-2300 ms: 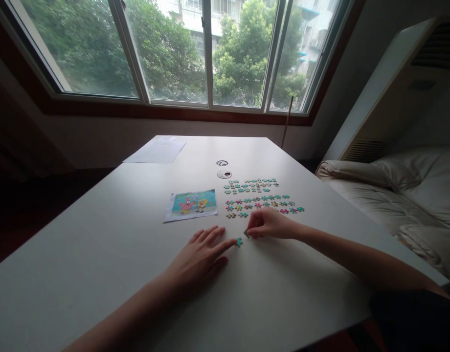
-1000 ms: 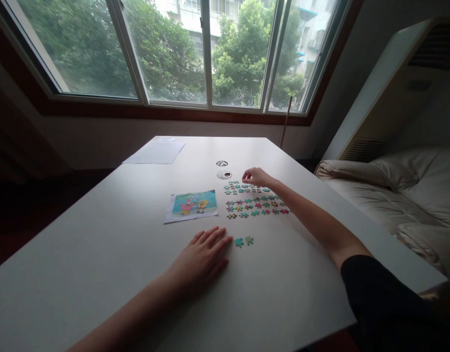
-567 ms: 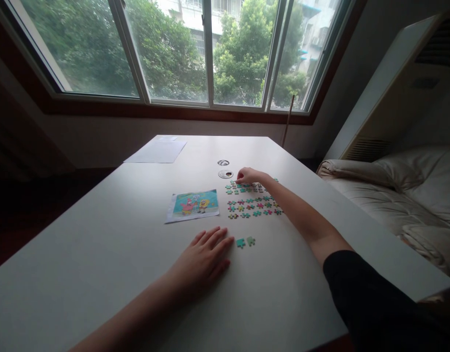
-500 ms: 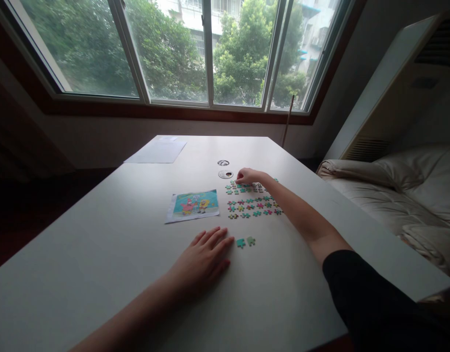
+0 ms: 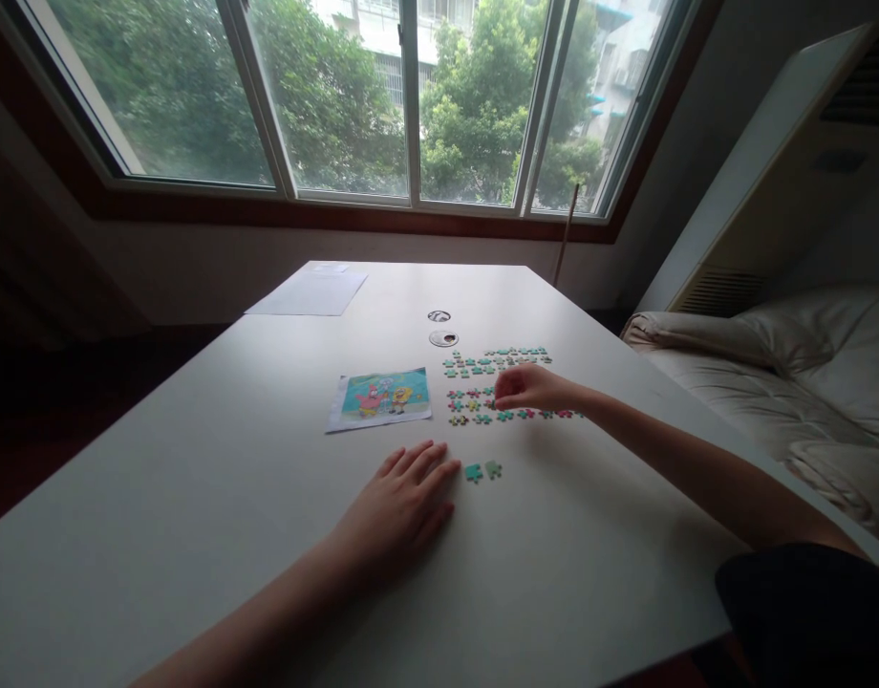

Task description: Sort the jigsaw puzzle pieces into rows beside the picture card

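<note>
My left hand (image 5: 403, 502) lies flat on the white table (image 5: 196, 468), fingers spread. Just right of its fingertips lie two jigsaw pieces, a teal piece (image 5: 473, 473) and a pale green piece (image 5: 493, 469), side by side and apart. My right hand (image 5: 529, 387) hovers over the lower rows of jigsaw pieces (image 5: 472, 405), thumb and fingers closed in a pinch. Whatever is between its fingertips is hidden. Behind it are the upper rows of mostly teal pieces (image 5: 518, 354). A printed cartoon picture (image 5: 386, 397) lies left of the rows.
Two round inserts, a nearer one (image 5: 443, 338) and a farther one (image 5: 439, 315), are set in the tabletop beyond the pieces. White paper sheets (image 5: 310, 293) lie at the far left corner. A cushioned sofa (image 5: 755, 382) stands to the right, and a window (image 5: 411, 105) is ahead.
My right hand has drawn back from the upper rows, towards me and to the right, with its fingers pinched. My left hand and the two separate pieces have stayed in place.
</note>
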`<state>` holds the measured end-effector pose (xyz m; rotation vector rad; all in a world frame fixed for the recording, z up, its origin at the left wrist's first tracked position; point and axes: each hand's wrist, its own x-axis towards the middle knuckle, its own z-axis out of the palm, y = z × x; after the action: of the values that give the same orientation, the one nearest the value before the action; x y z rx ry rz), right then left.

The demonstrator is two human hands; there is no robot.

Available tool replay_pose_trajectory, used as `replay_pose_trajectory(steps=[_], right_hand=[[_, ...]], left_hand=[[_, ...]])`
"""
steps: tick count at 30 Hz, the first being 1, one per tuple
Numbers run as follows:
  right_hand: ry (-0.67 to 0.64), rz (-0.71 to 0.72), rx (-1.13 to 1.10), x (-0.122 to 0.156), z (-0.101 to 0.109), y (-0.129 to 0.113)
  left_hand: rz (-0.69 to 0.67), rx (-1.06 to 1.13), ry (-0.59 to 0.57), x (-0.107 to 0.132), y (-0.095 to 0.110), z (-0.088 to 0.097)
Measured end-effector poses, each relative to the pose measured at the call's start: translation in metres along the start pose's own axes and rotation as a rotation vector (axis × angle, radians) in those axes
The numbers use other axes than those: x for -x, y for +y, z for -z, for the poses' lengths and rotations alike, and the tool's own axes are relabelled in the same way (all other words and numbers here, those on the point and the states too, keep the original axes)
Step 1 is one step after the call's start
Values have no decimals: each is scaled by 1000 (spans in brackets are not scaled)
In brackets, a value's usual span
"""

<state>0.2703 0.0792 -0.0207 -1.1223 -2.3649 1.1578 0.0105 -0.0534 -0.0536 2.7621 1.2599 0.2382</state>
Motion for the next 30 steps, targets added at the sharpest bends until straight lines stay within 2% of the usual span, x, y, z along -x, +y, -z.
replay_pose_trajectory(steps=[3, 6, 12, 17, 20, 24, 27, 30], right_hand=[[-68, 26, -71, 28, -17, -7], [-132, 19, -40, 43, -27, -12], [-103, 39, 141, 51, -32, -13], [-77, 74, 182, 49, -26, -12], [52, 64, 239, 37, -10, -7], [205, -30, 447, 5, 23, 8], [216, -102, 535, -24, 42, 21], [230, -140, 576, -50, 51, 30]], left_hand=[[-15, 2, 11, -1, -1, -1], [-22, 6, 19, -1, 0, -1], [-17, 15, 35, -2, 2, -1], [-12, 9, 27, -2, 1, 0], [-10, 3, 6, -2, 1, 0], [-5, -6, -15, -2, 2, 1], [-4, -3, -21, -2, 2, 3], [-8, 0, -8, -2, 1, 2]])
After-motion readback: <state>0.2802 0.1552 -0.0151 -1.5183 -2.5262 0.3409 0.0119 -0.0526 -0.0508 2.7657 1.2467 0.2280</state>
